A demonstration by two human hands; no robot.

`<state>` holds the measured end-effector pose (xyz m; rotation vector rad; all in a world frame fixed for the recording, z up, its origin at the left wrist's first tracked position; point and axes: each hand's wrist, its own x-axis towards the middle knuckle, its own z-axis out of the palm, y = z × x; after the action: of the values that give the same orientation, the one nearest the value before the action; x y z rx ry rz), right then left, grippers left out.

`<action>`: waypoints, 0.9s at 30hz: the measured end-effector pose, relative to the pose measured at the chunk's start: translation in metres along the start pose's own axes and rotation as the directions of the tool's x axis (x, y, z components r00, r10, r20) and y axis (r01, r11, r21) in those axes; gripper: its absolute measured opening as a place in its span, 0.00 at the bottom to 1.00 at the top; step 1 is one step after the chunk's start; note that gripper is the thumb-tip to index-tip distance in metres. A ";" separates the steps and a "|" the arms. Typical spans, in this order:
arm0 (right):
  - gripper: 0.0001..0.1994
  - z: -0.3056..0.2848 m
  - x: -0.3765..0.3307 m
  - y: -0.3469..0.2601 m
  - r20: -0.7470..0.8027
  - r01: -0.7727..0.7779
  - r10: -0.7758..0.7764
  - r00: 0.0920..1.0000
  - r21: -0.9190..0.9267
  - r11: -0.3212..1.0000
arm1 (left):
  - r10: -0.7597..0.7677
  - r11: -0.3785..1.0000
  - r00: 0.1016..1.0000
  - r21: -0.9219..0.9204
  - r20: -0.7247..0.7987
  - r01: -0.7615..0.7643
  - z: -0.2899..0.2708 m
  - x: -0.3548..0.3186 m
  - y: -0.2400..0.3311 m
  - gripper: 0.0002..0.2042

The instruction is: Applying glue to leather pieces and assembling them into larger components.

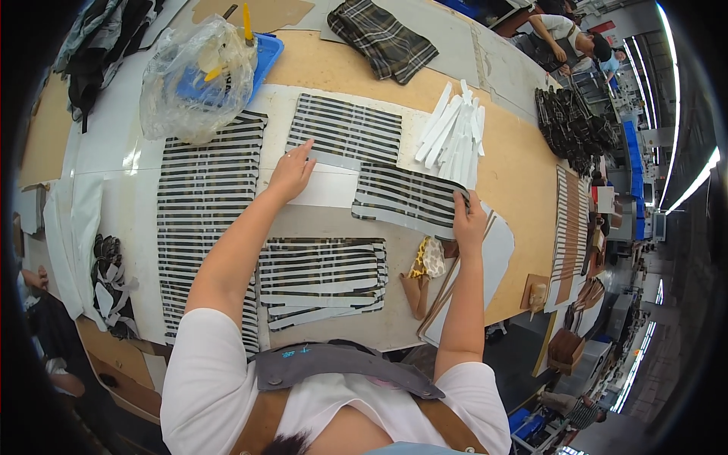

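Note:
Dark plaid fabric strips with white strips laid across them form striped panels on the table. My left hand (292, 173) rests with its fingers stretched out at the lower left edge of the upper striped panel (345, 125). Pinched in my right hand (469, 216) is the right end of a shorter striped panel (406, 199), which overlaps the upper panel's lower right corner. Its right edge curls up a little at my fingers. Nearer to me lies another striped stack (322, 277), its lowest strips slanting. A long striped panel (205, 220) runs along the left.
Loose white strips (455, 133) lie fanned beyond my right hand. Folded plaid cloth (381, 39) is at the far side. A clear plastic bag (193, 83) covers part of a blue tray (267, 57). A patterned cloth bundle (427, 262) sits near my right forearm. People work in the background.

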<state>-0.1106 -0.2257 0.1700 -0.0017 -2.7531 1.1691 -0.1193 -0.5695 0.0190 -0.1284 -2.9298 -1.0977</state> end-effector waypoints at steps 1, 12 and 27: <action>0.09 0.004 0.000 -0.020 0.050 0.050 -0.051 0.997 0.026 0.998 | 0.008 0.989 0.995 -0.144 -0.100 -0.022 -0.001 -0.004 -0.004 0.19; 0.14 0.142 0.079 0.032 -0.001 -0.055 0.058 0.998 0.287 0.956 | -0.118 0.980 0.939 -0.190 -0.323 0.057 -0.054 -0.068 -0.008 0.16; 0.22 0.218 0.168 0.085 -0.014 -0.298 0.302 0.953 -0.205 0.932 | -0.213 0.939 0.975 -0.290 -0.068 0.185 -0.045 -0.152 0.030 0.15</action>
<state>-0.3123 -0.3130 -0.0170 -0.4538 -2.9498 0.9397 0.0340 -0.5875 0.0666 0.2206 -2.7289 -1.5002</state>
